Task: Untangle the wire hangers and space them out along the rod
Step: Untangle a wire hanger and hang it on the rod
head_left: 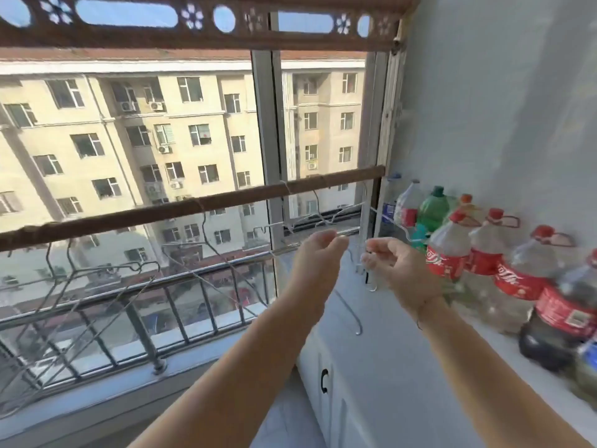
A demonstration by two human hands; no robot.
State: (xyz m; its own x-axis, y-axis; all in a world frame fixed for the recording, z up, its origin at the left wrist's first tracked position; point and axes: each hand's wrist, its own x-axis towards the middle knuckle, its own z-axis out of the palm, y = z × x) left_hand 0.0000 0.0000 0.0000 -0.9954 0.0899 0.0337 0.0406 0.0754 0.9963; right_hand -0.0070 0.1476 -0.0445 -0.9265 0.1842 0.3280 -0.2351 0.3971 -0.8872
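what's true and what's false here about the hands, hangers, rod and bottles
1. The left hand and the right hand both pinch wire hangers. True.
2. The rod carries no hangers. False: several hang from it.
3. Bottles stand on the ledge to the right. True.
4. Every bottle cap is green. False: several are red.

You have one view, worn on your head. It faces the window [262, 124], looking forward and a little down, near the rod [193, 205], which crosses mid-frame; right of the rod, focus seems soft.
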